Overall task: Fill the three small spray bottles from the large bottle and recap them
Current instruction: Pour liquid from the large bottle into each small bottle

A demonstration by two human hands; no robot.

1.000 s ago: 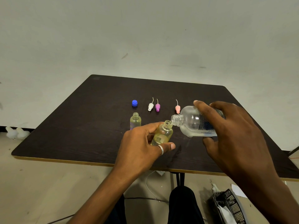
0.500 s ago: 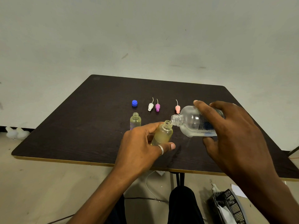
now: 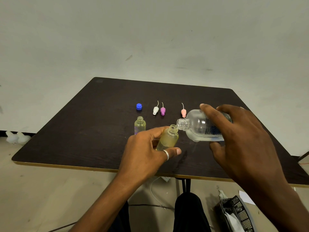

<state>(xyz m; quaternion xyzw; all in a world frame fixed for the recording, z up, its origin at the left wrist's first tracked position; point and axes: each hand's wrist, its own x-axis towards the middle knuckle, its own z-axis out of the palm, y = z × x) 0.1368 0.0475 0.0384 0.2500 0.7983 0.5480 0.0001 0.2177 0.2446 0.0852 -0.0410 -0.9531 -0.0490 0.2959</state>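
While the fingers of the right hand (image 3: 242, 139) are wrapping the large bottle (image 3: 199, 126) at its labelled middle and tipping its neck to the mouth of a small spray bottle (image 3: 168, 139), the left hand (image 3: 147, 153) is gripping that tilted bottle's body above the worktop (image 3: 83, 131). Both are looking light, smooth and probably slippery when wet, so mid-body holds are suiting them. Showing: two small bottles, counting the second small bottle (image 3: 140, 125) standing open, three spray tops (image 3: 162, 111) and one blue cap (image 3: 139, 106).

Plain workroom: scuffed wall (image 3: 150, 39), dark table (image 3: 83, 139), floor cables (image 3: 152, 190), black crate (image 3: 237, 213).
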